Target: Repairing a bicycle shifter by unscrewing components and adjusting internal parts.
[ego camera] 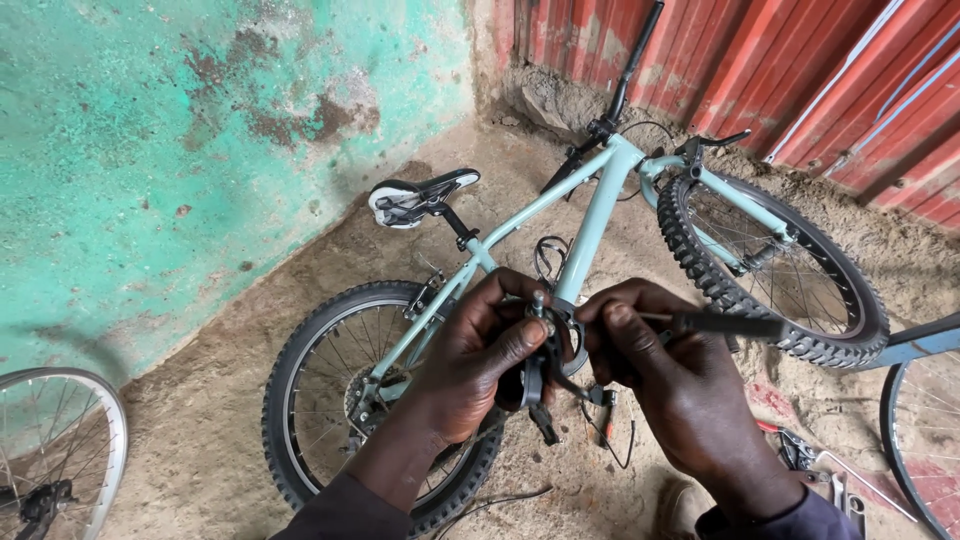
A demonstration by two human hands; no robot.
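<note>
Hands meet above a pale green bicycle [600, 205] that lies on its side on the dirt floor [200, 420]. The left hand [475, 355] is closed around a small black metal brake part [535, 375], thumb pressed across its front and fingers wrapped behind, holding it up in the middle of the view. The right hand [680, 390] sits just beside it, touching or nearly touching, and grips a slim dark-handled tool [725, 324] whose shaft points left toward the top of the part — the tip itself is hidden between the fingers, so I cannot tell exactly where it bites. Thin black cable [610, 440] dangles below the part. Beneath the hands lies the bicycle's knobby rear wheel [310, 400]; its front wheel [780, 270] lies to the right, near a red corrugated metal wall [800, 70]. The black and white saddle [420, 198] points toward a flaking turquoise wall [150, 150]. Another wheel rim [60, 450] shows at the lower left edge, and a few tools [820, 470] lie on the ground at the lower right.
</note>
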